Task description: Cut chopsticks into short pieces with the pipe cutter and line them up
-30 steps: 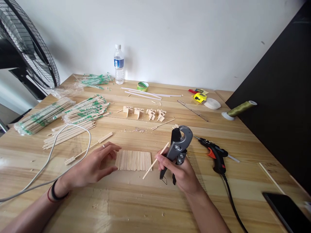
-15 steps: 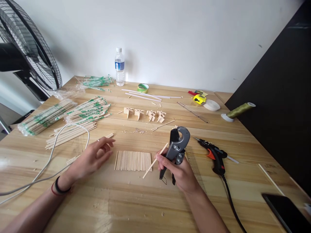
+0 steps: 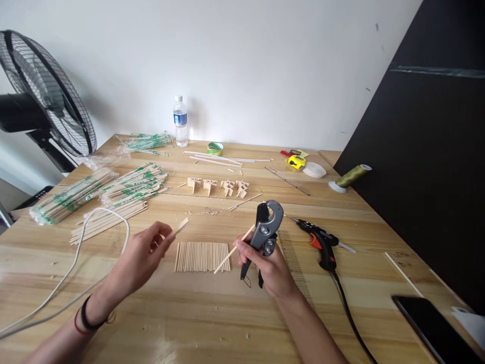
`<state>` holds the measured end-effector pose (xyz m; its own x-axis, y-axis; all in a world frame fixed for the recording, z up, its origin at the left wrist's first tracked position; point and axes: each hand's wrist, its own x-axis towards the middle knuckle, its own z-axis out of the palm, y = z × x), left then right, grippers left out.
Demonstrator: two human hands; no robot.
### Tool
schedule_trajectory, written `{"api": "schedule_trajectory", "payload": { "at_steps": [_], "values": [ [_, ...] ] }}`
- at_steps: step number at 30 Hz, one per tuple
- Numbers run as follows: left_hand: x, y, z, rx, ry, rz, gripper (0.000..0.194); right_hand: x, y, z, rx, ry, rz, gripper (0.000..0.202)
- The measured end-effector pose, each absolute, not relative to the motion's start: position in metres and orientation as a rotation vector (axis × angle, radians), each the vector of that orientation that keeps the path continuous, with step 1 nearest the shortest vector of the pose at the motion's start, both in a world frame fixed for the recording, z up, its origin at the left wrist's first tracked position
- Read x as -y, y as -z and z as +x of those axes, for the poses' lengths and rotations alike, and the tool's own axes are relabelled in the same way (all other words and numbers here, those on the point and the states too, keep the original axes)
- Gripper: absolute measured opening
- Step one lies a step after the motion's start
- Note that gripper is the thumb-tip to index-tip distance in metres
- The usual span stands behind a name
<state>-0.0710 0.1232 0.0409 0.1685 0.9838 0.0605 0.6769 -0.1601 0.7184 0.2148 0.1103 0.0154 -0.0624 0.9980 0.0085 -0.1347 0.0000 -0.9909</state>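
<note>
1. The left hand [image 3: 142, 253] pinches a short wooden stick [image 3: 180, 227] between thumb and fingertips, lifted just above the table [image 3: 197, 323] – the stick's free end points up and to the right.
2. The right hand [image 3: 267, 268] is clenched around the handles of a grey cutter [image 3: 265, 235] and also grips a longer thin stick [image 3: 234, 249], which slants down to the left from the fingers.
3. Between the two hands lies a flat mat of cut sticks [image 3: 202, 256], set side by side on the table; the long stick's lower end reaches over its right edge.
4. Just right of the cutter rests a black glue gun [image 3: 320, 242] with an orange trigger – its cord runs toward the near edge.
5. Farther back sit small stick assemblies [image 3: 217, 186]; at the left, packs of wrapped chopsticks [image 3: 102, 189] and a white cable [image 3: 76, 253].
</note>
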Motion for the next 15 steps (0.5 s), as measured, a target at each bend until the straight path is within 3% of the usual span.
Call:
{"api": "schedule_trajectory", "payload": {
  "at_steps": [8, 15],
  "values": [
    [-0.097, -0.044, -0.013, -1.073, -0.612, 1.362, 0.046, -0.109, -0.009, 0.216, 1.066, -1.327, -1.012, 0.024],
    [-0.087, -0.040, -0.011, -0.907, -0.554, 1.214, 0.039, -0.109, -0.012, 0.213, 1.093, -1.320, -1.059, 0.025]
  ]
}}
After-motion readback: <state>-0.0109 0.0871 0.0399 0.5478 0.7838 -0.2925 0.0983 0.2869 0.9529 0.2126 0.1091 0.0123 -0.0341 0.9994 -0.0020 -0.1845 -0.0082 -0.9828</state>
